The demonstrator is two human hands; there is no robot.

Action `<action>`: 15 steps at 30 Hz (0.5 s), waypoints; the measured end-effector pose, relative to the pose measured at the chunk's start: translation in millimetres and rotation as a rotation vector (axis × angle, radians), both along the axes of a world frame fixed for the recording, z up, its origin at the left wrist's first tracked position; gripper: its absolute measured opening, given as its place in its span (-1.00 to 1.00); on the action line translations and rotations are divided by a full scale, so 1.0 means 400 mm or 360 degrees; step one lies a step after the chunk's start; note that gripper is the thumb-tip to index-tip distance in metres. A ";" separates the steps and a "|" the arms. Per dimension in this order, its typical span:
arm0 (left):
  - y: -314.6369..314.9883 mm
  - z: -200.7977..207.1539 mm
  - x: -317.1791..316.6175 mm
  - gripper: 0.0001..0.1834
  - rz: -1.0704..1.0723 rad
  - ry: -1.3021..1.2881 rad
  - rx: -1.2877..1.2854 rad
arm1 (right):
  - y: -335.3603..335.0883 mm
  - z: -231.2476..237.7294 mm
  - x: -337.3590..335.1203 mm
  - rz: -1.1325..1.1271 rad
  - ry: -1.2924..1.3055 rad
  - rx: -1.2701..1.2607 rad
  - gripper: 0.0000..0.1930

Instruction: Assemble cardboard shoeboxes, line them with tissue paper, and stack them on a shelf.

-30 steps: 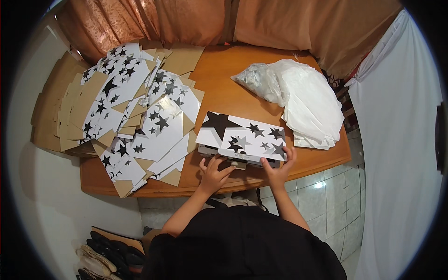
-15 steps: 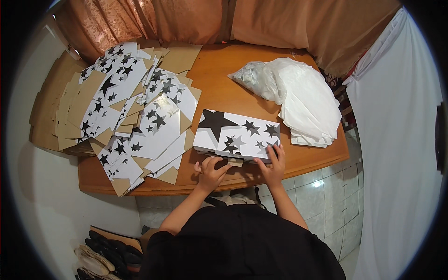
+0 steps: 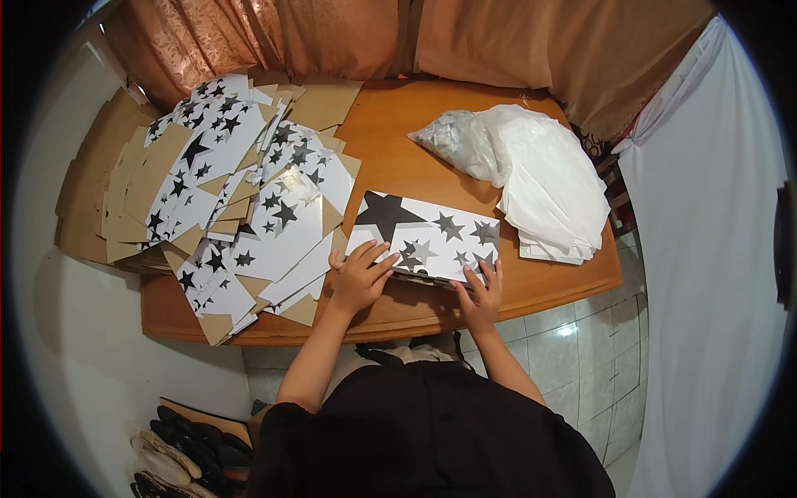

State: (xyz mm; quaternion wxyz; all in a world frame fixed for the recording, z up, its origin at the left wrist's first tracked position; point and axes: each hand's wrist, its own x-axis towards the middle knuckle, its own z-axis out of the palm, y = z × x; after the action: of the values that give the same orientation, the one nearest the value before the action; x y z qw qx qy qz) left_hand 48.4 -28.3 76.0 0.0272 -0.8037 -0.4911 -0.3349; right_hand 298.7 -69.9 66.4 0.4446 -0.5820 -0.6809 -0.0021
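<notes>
A shoebox-like carton (image 3: 427, 228), white with black and grey stars, lies near the table's front edge with its lid down. My left hand (image 3: 359, 280) rests over its near left corner, fingers spread on the top. At the near right corner, my right hand (image 3: 481, 300) grips the carton, fingertips on the top edge and thumb against the front. The front flap is mostly hidden under the lid's edge.
Flat star-printed cardboard blanks (image 3: 282, 224) are heaped on the left of the wooden table (image 3: 390, 124). To the right lie a stack of white paper sheets (image 3: 552, 178) and a clear plastic bag (image 3: 461, 141). Shoes (image 3: 199, 440) stand at lower left.
My left hand has moved up from the front flap onto the carton's near left corner. The small brown tab at the front no longer shows. My right hand stays at the right corner.
</notes>
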 end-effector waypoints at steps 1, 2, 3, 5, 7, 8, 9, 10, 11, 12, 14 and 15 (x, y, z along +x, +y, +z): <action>0.002 0.007 -0.001 -0.67 -0.0020 -0.0017 -0.0042 | 0.000 0.000 0.000 -0.0002 0.0000 0.0000 -0.63; 0.004 0.013 -0.001 -0.69 -0.0041 -0.0034 -0.0084 | 0.001 0.000 0.000 -0.0002 0.0003 0.0005 -0.64; 0.007 0.019 0.000 -0.69 -0.0043 -0.0035 -0.0084 | 0.002 0.001 0.000 -0.0002 0.0006 0.0010 -0.64; 0.012 0.026 0.004 -0.70 -0.0074 -0.0090 -0.0113 | 0.004 0.004 -0.001 -0.0011 0.0020 -0.0015 -0.64; 0.019 0.017 -0.002 -0.70 -0.0107 -0.0071 -0.0133 | 0.004 0.004 -0.001 -0.0015 0.0036 -0.0040 -0.64; 0.021 0.012 -0.006 -0.70 -0.0138 -0.0051 -0.0152 | 0.004 0.001 0.000 -0.0008 0.0023 -0.0033 -0.65; 0.022 0.007 -0.007 -0.70 -0.0136 -0.0052 -0.0153 | 0.004 -0.001 0.001 0.0000 0.0010 -0.0025 -0.66; 0.022 0.002 -0.009 -0.70 -0.0149 -0.0063 -0.0166 | 0.004 -0.004 0.002 0.0001 0.0011 -0.0027 -0.66; 0.021 -0.003 -0.011 -0.70 -0.0162 -0.0075 -0.0178 | 0.005 -0.006 0.004 0.0012 -0.0007 -0.0029 -0.66; 0.019 -0.009 -0.011 -0.70 -0.0161 -0.0075 -0.0179 | 0.005 -0.007 0.007 0.0024 -0.0026 -0.0031 -0.65; 0.014 -0.018 -0.008 -0.71 -0.0142 -0.0156 -0.0205 | -0.002 -0.007 0.014 0.0076 0.0010 -0.0057 -0.65; 0.009 -0.022 -0.006 -0.71 -0.0142 -0.0156 -0.0205 | -0.006 -0.007 0.019 0.0129 0.0045 -0.0083 -0.65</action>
State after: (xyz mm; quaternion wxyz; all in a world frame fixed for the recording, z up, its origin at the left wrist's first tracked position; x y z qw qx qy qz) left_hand 46.0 -24.5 67.2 -0.0635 -0.8075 -0.4760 -0.3425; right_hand 306.3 -72.4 63.6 0.4385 -0.5654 -0.6973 0.0418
